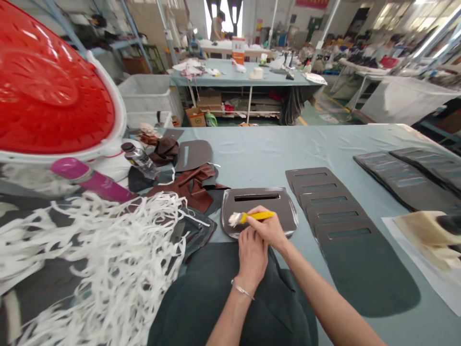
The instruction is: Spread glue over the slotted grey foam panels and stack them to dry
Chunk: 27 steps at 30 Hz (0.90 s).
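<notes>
A dark brown-grey panel [257, 206] with rounded corners and a slot lies flat on the table in front of me. White smears run along its edges. My right hand [268, 228] is closed on a yellow-handled brush [259, 216], its white-caked bristles over the panel's left part. Beside and under it, my left hand [253, 254], with a bracelet at the wrist, rests its fingertips on the panel's front edge. The fingers lie extended and close together; the thumb is hidden. To the right, several similar slotted panels [367, 264] overlap in a fanned row.
White strips [144, 240] heap at the left, near a magenta bottle-like object [93, 180], a clear bottle [140, 161] and brown scraps [196, 185]. A red-and-white fan-like object [54, 86] looms upper left. More dark panels [414, 178] and a cream-coloured container [425, 235] are at right.
</notes>
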{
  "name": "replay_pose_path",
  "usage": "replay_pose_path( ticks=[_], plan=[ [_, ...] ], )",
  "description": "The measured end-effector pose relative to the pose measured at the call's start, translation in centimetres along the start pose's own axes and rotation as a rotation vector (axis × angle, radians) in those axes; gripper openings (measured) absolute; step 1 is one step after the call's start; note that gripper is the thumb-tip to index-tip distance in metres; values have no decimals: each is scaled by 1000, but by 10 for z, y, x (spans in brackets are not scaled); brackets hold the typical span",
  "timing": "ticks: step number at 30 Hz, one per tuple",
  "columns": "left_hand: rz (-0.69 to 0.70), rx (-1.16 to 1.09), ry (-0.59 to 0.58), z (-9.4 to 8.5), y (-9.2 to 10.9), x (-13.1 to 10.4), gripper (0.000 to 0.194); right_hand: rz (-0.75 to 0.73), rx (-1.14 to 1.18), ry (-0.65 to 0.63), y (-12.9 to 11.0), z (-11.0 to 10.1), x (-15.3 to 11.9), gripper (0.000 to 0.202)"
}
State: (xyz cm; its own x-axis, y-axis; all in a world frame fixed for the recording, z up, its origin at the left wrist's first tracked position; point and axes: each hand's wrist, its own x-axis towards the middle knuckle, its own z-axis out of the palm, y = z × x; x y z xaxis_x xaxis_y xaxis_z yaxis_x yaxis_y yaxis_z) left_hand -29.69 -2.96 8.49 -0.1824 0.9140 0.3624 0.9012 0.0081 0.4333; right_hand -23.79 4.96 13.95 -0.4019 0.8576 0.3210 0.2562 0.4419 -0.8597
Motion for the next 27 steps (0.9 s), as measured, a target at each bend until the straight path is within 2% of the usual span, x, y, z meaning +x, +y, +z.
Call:
replay_pose_path(
  ticks=[2, 3, 4, 5, 8, 9, 11, 12, 14, 18, 20, 22, 25, 27],
  plan=[
    [-36, 43, -10, 9, 4, -4, 32, -56, -26, -220, -2, 21, 21, 14],
    [-43, 57, -14, 11, 5, -5, 33, -75, -67, -267, 0, 28, 32, 12],
    [-42, 62, -19, 12, 5, -6, 34, -84, -114, -250, 3, 34, 45, 11],
    [-38, 62, -24, 11, 5, -6, 35, -82, -159, -168, 6, 39, 58, 12],
    [-55, 68, -28, 7, 4, -4, 40, -36, -220, 204, 13, 54, 92, 18],
    [-65, 77, -31, 7, 4, -3, 41, -25, -216, 267, 14, 59, 100, 20],
    [-80, 94, -36, 7, 5, -1, 41, -16, -201, 268, 20, 61, 110, 21],
    [-84, 101, -37, 7, 6, 0, 40, -9, -204, 251, 25, 57, 112, 21],
    [-94, 112, -30, 9, 6, 1, 38, 39, -260, 286, 40, 34, 112, 19],
    [-90, 121, -20, 10, 8, 2, 40, 198, -473, 571, 68, -38, 97, 19],
    [-80, 132, -17, 10, 9, 1, 40, 190, -476, 669, 67, -52, 87, 21],
    [-70, 149, -10, 12, 9, 1, 40, 95, -371, 628, 54, -37, 76, 23],
    [-57, 185, -13, 15, 8, -1, 37, -67, -176, 370, 32, 15, 60, 22],
    [-52, 202, -28, 16, 8, -1, 33, -101, -129, 242, 27, 36, 50, 20]
  ],
)
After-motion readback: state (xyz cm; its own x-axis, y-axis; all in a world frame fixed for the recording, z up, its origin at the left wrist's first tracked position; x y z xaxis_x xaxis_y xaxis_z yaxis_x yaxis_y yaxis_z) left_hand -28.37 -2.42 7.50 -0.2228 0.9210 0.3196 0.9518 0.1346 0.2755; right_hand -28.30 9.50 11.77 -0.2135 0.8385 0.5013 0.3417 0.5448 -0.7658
